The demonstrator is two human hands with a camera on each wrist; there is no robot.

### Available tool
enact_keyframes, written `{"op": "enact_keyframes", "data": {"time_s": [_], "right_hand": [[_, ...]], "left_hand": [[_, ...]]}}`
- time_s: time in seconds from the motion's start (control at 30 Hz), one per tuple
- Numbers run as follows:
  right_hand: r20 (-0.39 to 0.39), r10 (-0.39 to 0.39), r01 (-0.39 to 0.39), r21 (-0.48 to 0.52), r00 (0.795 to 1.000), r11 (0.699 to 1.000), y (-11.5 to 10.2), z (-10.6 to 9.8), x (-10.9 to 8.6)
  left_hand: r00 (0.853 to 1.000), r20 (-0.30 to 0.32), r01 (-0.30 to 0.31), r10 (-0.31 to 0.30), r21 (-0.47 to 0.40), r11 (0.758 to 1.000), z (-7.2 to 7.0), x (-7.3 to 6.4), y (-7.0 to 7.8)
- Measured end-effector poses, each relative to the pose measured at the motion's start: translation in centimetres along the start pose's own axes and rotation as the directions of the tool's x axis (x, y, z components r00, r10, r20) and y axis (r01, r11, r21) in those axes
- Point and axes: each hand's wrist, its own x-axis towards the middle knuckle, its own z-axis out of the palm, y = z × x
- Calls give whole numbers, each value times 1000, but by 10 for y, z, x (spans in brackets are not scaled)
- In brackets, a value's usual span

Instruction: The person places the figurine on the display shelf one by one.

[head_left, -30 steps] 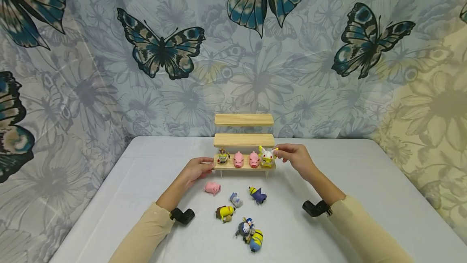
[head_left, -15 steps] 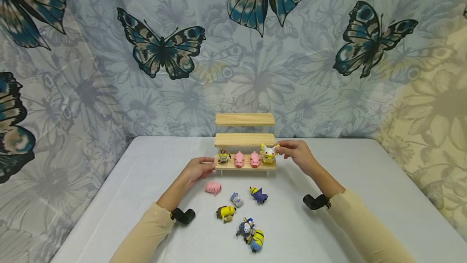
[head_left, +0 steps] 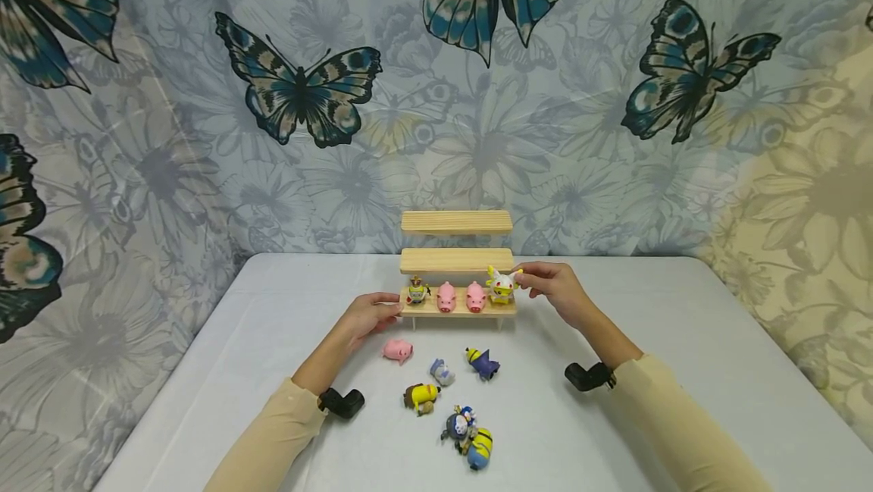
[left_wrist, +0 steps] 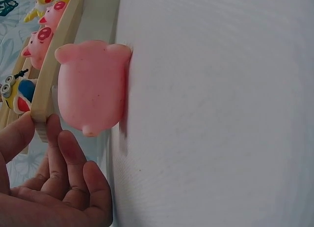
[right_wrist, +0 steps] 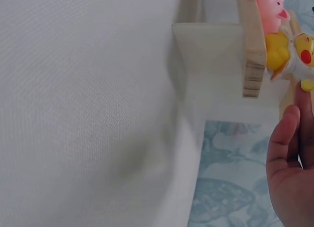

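A three-tier wooden display stand (head_left: 455, 260) stands at the back of the table. My left hand (head_left: 368, 318) pinches the left end of its lowest board (left_wrist: 56, 60), thumb above and fingertips below. My right hand (head_left: 555, 291) holds a yellow Pikachu figurine (head_left: 502, 287) in a white eared hood by its side, at the right end of that board; in the right wrist view a fingertip meets its yellow tip (right_wrist: 306, 85). Left of it on the board stand two pink pig figurines (head_left: 446, 297) and a crowned Minion figurine (head_left: 417, 293).
A pink pig figurine (head_left: 398, 350) lies before the stand. Near it are a grey-blue figurine (head_left: 442, 372), a purple-clad Minion (head_left: 483, 364) and a brown-and-yellow figurine (head_left: 421, 398). Closer in, a dark grey figurine (head_left: 459, 425) touches a blue-and-yellow Minion (head_left: 480, 448).
Over the last second my right hand has shifted the Pikachu figurine slightly up and to the right at the board's end. My left hand has stayed on the board.
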Motion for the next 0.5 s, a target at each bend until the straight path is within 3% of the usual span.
{"op": "enact_keyframes", "data": {"time_s": [0.33, 0.5], "right_hand": [[-1, 7, -7, 4, 1000, 1000, 1, 2, -1], [1, 16, -16, -8, 1000, 1000, 0, 2, -2]], "left_hand": [[997, 41, -63, 63, 5, 998, -3, -6, -1], [999, 22, -33, 33, 8, 999, -1, -5, 1]]}}
